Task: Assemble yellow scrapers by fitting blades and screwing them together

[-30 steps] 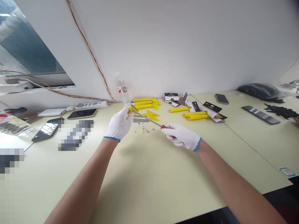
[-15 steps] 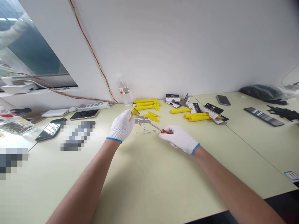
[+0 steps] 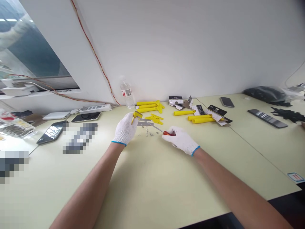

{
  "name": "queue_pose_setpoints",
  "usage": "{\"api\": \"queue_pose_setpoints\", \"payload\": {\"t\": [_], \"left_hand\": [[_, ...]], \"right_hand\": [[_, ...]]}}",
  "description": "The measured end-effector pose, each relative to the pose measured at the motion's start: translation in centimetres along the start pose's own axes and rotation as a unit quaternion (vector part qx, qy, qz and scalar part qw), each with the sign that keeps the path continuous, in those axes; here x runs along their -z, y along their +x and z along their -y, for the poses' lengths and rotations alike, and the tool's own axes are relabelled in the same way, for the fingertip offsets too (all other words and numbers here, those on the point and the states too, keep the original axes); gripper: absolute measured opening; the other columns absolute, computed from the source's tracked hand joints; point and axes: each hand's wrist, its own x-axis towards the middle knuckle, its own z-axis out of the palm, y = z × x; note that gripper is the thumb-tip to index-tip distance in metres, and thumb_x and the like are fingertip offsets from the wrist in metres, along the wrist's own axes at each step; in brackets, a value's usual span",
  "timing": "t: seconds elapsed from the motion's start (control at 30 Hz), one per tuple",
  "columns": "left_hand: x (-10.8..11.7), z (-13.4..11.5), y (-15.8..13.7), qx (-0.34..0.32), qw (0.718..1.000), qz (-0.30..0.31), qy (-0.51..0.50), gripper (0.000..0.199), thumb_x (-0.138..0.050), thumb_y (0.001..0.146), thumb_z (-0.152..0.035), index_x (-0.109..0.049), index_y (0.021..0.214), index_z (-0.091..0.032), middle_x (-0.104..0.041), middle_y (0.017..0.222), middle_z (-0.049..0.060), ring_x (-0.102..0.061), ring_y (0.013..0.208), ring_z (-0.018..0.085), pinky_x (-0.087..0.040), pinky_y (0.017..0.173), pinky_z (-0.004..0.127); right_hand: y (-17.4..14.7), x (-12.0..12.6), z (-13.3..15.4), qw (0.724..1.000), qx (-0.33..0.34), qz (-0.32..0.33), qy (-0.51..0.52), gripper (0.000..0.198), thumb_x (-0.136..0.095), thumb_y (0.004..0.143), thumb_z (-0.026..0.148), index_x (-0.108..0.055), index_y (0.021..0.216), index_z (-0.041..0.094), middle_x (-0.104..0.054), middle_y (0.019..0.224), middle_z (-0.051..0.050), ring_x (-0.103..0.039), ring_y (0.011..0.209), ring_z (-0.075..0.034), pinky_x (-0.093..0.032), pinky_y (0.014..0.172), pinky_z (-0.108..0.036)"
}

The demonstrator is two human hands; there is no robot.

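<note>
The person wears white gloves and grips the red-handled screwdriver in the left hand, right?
Not quite: the head view shows the red-handled screwdriver in the right hand; the left hand holds a yellow piece. The white gloves are right.

L fingers (image 3: 132, 124) hold yellow tool (image 3: 137, 114), R fingers (image 3: 168, 138) red-hndl screwdriver (image 3: 168, 133); screws (image 3: 150, 134) on tbl (image 3: 152, 190) btwn.

1. a clear water bottle (image 3: 127, 95) stands upright near the wall (image 3: 178, 47).
2. a red wire (image 3: 93, 51) runs down the wall beside the window (image 3: 40, 51).
3. a white power strip (image 3: 96, 108) lies behind a phone (image 3: 86, 117).
4. another phone (image 3: 227, 102) lies near a dark glossy bar (image 3: 267, 118).
5. a dark plastic bag (image 3: 265, 94) sits toward the right of the counter (image 3: 166, 187).
</note>
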Motion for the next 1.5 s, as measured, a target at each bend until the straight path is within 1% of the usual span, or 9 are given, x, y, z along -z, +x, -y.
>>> {"api": "queue_pose_setpoints", "payload": {"t": [0.17,0.4,0.67,1.0,1.1,1.2,1.33,1.4,1.5], "left_hand": [[0.2,-0.1,0.1,0.007,1.000,0.003,-0.029,0.022,-0.046,0.102,-0.037,-0.061,0.107,-0.022,-0.074,0.101,0.008,-0.069,0.081,0.024,-0.042,0.071,0.032],[0.9,-0.3,0.1,0.033,0.997,0.019,-0.066,0.023,-0.047,0.101,-0.039,-0.061,0.105,-0.022,-0.073,0.090,0.006,-0.068,0.073,0.022,-0.043,0.070,0.031],[0.7,-0.1,0.3,0.035,0.997,0.033,-0.067,0.025,-0.047,0.101,-0.041,-0.062,0.106,-0.022,-0.073,0.087,0.006,-0.069,0.072,0.022,-0.045,0.070,0.031],[0.6,0.4,0.4,0.042,0.996,0.045,-0.063,0.026,-0.047,0.100,-0.042,-0.063,0.107,-0.023,-0.074,0.091,0.006,-0.069,0.074,0.021,-0.045,0.069,0.030],[0.5,0.4,0.5,0.039,0.996,0.048,-0.060,0.026,-0.047,0.100,-0.041,-0.064,0.105,-0.022,-0.074,0.091,0.007,-0.067,0.071,0.021,-0.044,0.067,0.030],[0.6,0.2,0.5,0.041,0.996,0.058,-0.061,0.025,-0.048,0.099,-0.041,-0.063,0.104,-0.022,-0.074,0.091,0.007,-0.066,0.070,0.021,-0.044,0.067,0.029],[0.9,0.0,0.5,0.050,0.994,0.061,-0.073,0.027,-0.049,0.099,-0.043,-0.064,0.108,-0.023,-0.074,0.089,0.006,-0.068,0.071,0.021,-0.045,0.069,0.029],[1.0,0.1,0.5,0.056,0.994,0.058,-0.075,0.028,-0.049,0.099,-0.044,-0.064,0.108,-0.023,-0.074,0.087,0.006,-0.068,0.072,0.022,-0.046,0.069,0.030],[0.9,0.3,0.5,0.055,0.994,0.060,-0.075,0.028,-0.049,0.099,-0.044,-0.064,0.108,-0.023,-0.073,0.085,0.006,-0.069,0.072,0.022,-0.046,0.070,0.030]], "right_hand": [[0.5,-0.7,0.5,0.993,0.038,-0.116,-0.007,0.064,-0.041,0.093,0.081,-0.077,0.092,0.027,-0.066,0.079,-0.011,-0.069,0.079,-0.019,-0.040,0.053,-0.028],[-0.5,0.2,1.7,0.984,-0.055,0.134,0.102,0.071,-0.041,0.094,0.083,-0.076,0.107,0.022,-0.064,0.073,-0.013,-0.059,0.057,-0.009,-0.033,0.049,-0.023],[0.0,-1.5,1.8,0.986,0.012,-0.169,-0.002,0.059,-0.048,0.092,0.080,-0.078,0.101,0.029,-0.068,0.096,-0.012,-0.069,0.095,-0.024,-0.050,0.063,-0.032],[-0.6,0.1,3.0,1.000,0.013,-0.009,0.024,0.077,-0.040,0.091,0.088,-0.079,0.096,0.022,-0.066,0.079,-0.016,-0.063,0.064,-0.013,-0.036,0.050,-0.025],[-2.7,6.0,1.4,0.994,0.056,-0.092,0.019,0.083,-0.029,0.091,0.089,-0.081,0.088,0.024,-0.065,0.079,-0.015,-0.070,0.088,-0.021,-0.042,0.053,-0.028],[-5.6,17.7,-3.4,0.985,0.057,-0.165,-0.005,0.088,-0.020,0.084,0.094,-0.072,0.061,0.026,-0.056,0.065,-0.016,-0.068,0.103,-0.024,-0.041,0.053,-0.029],[-7.5,29.2,-9.1,0.935,0.050,-0.320,-0.145,0.093,-0.048,0.046,0.107,-0.033,0.034,0.016,-0.026,0.039,-0.019,-0.068,0.086,-0.029,-0.016,0.051,-0.033],[-7.3,27.6,-8.2,0.938,0.036,-0.320,-0.126,0.098,-0.042,0.045,0.111,-0.032,0.035,0.014,-0.027,0.040,-0.022,-0.068,0.082,-0.030,-0.017,0.052,-0.038],[-5.3,16.6,-2.7,0.970,0.014,-0.242,-0.026,0.106,-0.009,0.069,0.108,-0.055,0.046,0.016,-0.054,0.060,-0.023,-0.069,0.089,-0.028,-0.028,0.056,-0.042]]}}
